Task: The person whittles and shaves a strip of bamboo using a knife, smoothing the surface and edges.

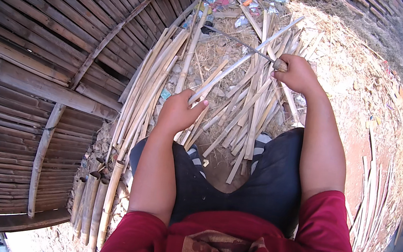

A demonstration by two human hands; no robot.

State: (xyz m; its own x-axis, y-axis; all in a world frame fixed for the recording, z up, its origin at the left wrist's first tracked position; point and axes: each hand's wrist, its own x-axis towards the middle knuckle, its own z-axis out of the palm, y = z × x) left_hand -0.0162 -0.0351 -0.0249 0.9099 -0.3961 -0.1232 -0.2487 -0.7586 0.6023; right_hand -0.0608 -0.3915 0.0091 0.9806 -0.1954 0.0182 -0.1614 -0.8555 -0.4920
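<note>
My left hand (180, 111) is closed around the near end of a long pale bamboo strip (231, 68), which slants away from me up to the right. In my right hand (295, 73) is the wooden handle of a long, thin-bladed knife (242, 43). Its blade points left and crosses the strip, though I cannot tell whether the two touch. Under both hands, between my feet and beyond, lies a loose heap of split bamboo strips (249, 102).
Left of the heap, longer split bamboo pieces (154, 77) lie along a slatted bamboo wall (66, 17). Several hollow bamboo poles (90, 198) are at the lower left. Litter (230, 2) lies at the far end. Thin strips (370, 198) rest on the ground at right.
</note>
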